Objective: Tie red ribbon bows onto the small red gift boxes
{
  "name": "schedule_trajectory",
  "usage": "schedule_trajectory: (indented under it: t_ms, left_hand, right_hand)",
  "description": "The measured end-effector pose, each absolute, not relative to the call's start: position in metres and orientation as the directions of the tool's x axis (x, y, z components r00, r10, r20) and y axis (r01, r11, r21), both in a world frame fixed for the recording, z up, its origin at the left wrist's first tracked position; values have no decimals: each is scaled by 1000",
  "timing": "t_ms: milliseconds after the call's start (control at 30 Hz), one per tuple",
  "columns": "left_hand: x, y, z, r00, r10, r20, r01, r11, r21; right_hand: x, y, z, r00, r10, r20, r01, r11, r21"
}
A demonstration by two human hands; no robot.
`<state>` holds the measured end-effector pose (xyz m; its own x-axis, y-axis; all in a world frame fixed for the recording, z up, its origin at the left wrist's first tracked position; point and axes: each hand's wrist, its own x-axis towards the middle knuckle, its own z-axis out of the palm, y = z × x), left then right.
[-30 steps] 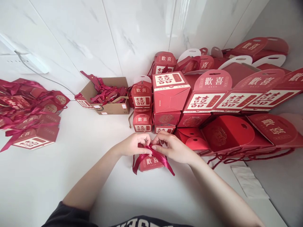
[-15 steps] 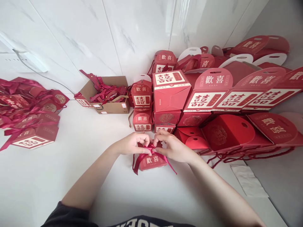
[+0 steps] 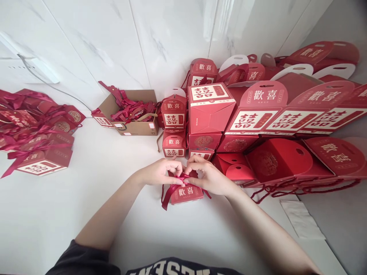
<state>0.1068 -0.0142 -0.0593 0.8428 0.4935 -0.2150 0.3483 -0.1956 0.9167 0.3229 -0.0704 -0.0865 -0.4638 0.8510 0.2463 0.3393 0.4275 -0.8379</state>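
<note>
A small red gift box [image 3: 187,194] with gold characters stands on the white table in front of me. A dark red ribbon [image 3: 169,195] crosses its top, one tail hanging at the left and a shorter end showing at the right. My left hand [image 3: 163,172] pinches the ribbon between thumb and fingers over the box's top. Close against it, my right hand [image 3: 208,175] pinches the same ribbon from the right side. Fingertips of both hands nearly meet, and they hide the middle of the ribbon and the back of the box.
A cardboard box [image 3: 137,130] holding red ribbons and tags stands by the tiled wall. Ribboned gift boxes [image 3: 46,156] are heaped at the left. Stacked red boxes [image 3: 255,118] fill the right side, with cord handles [image 3: 286,193]. A white tissue [image 3: 301,217] lies at the right.
Both hands stay pinched on the ribbon above the box. The ribbon's right tail, longer before, now shows less. The whole view has shifted slightly.
</note>
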Motion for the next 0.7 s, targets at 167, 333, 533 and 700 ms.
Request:
schedule_trajectory:
  t_ms: [167,333,533,700]
  left_hand:
    - [105,-10,-60,857,471,-209,307,-142,941]
    - [107,-10,-63,847,493,-199,252,-44,967]
    - [112,-15,-65,810,556,-187,228,-4,974]
    - [111,-13,-67,810,566,-154,234,-72,969]
  right_hand:
    - [325,-65,-94,-519,732,441,315,644,-697]
    - [328,-67,-98,-611,568,551,372,821,-433]
    - [328,-74,-89,-757,416,504,477,879,-9]
    - [328,-75,-88,-761,391,517,478,878,39]
